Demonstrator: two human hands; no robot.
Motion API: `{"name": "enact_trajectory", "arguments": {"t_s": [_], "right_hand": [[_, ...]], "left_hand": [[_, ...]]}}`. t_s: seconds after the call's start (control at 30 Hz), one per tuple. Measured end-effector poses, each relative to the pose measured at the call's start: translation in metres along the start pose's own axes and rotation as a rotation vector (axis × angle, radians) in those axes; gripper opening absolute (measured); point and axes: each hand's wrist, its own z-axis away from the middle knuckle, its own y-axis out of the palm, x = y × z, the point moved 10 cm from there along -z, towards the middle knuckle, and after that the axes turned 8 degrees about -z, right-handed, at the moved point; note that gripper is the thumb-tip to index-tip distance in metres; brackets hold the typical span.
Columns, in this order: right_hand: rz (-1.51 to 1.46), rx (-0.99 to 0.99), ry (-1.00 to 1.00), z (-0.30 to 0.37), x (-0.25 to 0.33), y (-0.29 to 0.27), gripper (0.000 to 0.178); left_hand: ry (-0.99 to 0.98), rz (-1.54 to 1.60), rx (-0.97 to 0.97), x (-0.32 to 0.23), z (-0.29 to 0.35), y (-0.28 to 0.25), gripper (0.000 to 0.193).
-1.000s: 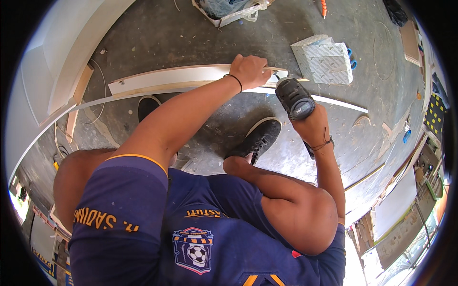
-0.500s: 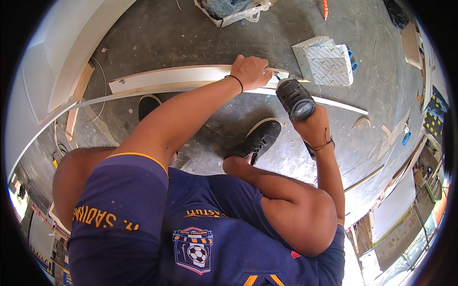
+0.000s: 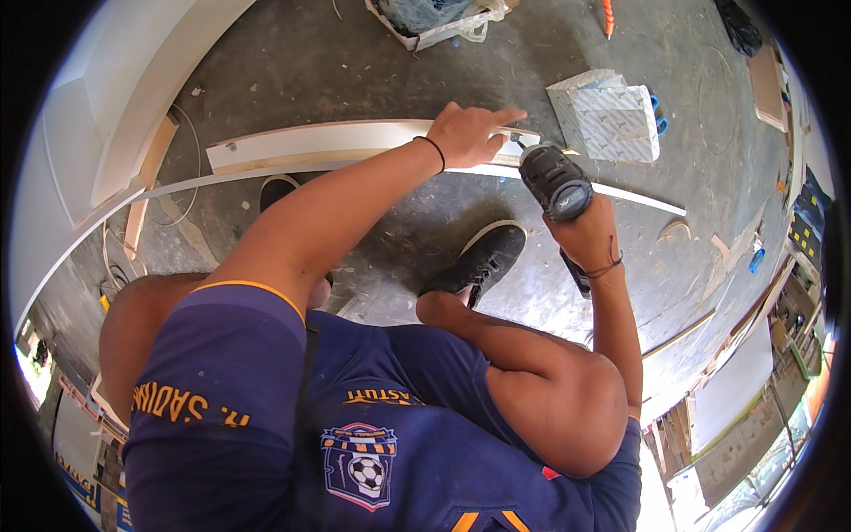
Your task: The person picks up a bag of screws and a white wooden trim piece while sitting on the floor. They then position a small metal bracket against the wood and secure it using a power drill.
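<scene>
A white board with bare wooden edges [image 3: 301,146] lies across the floor in front of my feet. Near its right end my left hand [image 3: 468,136] grips it, thumb bent inward and index finger stretched out to the right. My right hand [image 3: 587,232] is wrapped round the handle of a black cordless drill [image 3: 556,182]. The drill's bit points at the board's right end, just beside my left fingers. Whether the tip touches the board cannot be made out. A long thin white strip [image 3: 638,197] runs beneath the board, out to both sides.
A patterned cardboard box [image 3: 607,120] stands right of the board, with blue-handled scissors [image 3: 658,115] behind it. A tray of plastic bags [image 3: 434,31] sits at the far side. My black shoe [image 3: 483,259] rests close to the strip. White panels [image 3: 106,115] rise at the left.
My left index finger has straightened out to the right. The drill has shifted slightly right and down, still in my right hand. The board has barely moved.
</scene>
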Motion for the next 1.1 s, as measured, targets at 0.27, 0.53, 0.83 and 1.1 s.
{"name": "enact_trajectory", "arguments": {"t_s": [0.27, 0.53, 0.83, 1.1], "right_hand": [[0.005, -0.024, 0.014, -0.001, -0.001, 0.000, 0.028], [-0.015, -0.005, 0.028, 0.001, -0.001, 0.003, 0.028], [-0.022, 0.000, -0.002, -0.013, -0.020, 0.007, 0.028], [-0.141, 0.095, 0.072, -0.033, -0.028, -0.005, 0.027]], "left_hand": [[0.112, -0.156, 0.083, -0.008, 0.004, 0.006, 0.040], [0.062, -0.086, 0.091, -0.002, 0.001, 0.016, 0.033], [0.076, -0.102, 0.023, 0.003, -0.007, 0.016, 0.045], [0.094, -0.124, -0.043, -0.004, 0.000, 0.004, 0.068]]}}
